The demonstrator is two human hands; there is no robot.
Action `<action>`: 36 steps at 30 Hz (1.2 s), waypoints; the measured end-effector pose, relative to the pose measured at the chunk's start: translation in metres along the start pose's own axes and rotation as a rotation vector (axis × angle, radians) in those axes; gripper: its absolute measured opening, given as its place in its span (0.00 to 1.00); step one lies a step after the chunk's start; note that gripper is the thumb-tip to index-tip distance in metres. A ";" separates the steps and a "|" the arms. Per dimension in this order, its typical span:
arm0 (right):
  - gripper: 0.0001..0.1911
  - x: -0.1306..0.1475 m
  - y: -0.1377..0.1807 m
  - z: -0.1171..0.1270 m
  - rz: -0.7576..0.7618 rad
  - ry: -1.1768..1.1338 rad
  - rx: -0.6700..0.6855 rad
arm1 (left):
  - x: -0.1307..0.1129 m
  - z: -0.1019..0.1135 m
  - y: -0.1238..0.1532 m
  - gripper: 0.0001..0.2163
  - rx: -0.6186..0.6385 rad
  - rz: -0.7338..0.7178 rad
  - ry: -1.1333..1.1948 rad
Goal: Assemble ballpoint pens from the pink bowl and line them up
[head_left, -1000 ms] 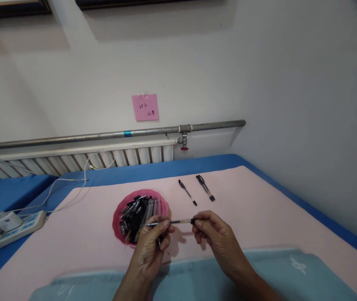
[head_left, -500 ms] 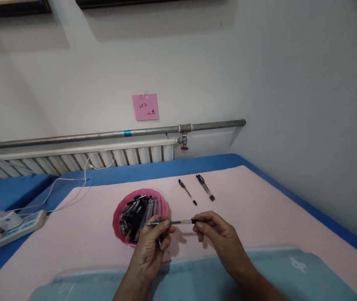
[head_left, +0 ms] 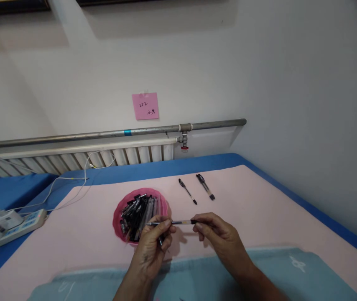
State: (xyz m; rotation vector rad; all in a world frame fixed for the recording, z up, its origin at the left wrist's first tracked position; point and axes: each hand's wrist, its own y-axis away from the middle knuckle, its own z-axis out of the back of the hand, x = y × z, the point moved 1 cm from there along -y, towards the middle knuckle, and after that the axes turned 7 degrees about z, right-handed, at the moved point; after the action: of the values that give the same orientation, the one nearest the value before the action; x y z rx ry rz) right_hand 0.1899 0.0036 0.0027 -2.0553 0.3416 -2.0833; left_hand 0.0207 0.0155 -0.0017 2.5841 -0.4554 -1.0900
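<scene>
Both my hands hold one thin pen (head_left: 178,222) level above the pink cloth (head_left: 260,209). My left hand (head_left: 151,248) pinches its pointed end and also keeps a second dark pen part tucked under the fingers. My right hand (head_left: 218,238) pinches the pen's black end. Just behind my left hand stands a pink bowl (head_left: 118,213) filled with several black and grey pens. Two more pens lie side by side on the cloth farther back, one (head_left: 187,191) thinner and one (head_left: 205,186) thicker.
A white power strip (head_left: 9,228) with cables lies on the blue cover at the left. A radiator (head_left: 103,158) and a metal pipe (head_left: 210,124) run along the wall, below a pink note (head_left: 145,106). A light blue towel (head_left: 291,271) covers the near edge.
The hands and the pen have hardly moved; the view has shifted very slightly.
</scene>
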 end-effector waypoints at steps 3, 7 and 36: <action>0.09 -0.001 0.000 -0.001 -0.013 0.010 0.004 | 0.000 0.000 0.000 0.12 0.015 -0.009 -0.007; 0.09 0.002 0.000 -0.001 -0.011 0.097 0.039 | 0.001 0.001 -0.001 0.11 0.055 -0.004 -0.029; 0.11 0.013 0.002 0.006 0.142 0.565 0.376 | 0.000 -0.001 0.002 0.11 0.042 -0.009 -0.143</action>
State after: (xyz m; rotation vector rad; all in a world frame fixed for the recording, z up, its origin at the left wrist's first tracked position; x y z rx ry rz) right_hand 0.1959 -0.0024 0.0145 -1.1848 0.1488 -2.3808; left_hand 0.0209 0.0140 -0.0006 2.5568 -0.5057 -1.2873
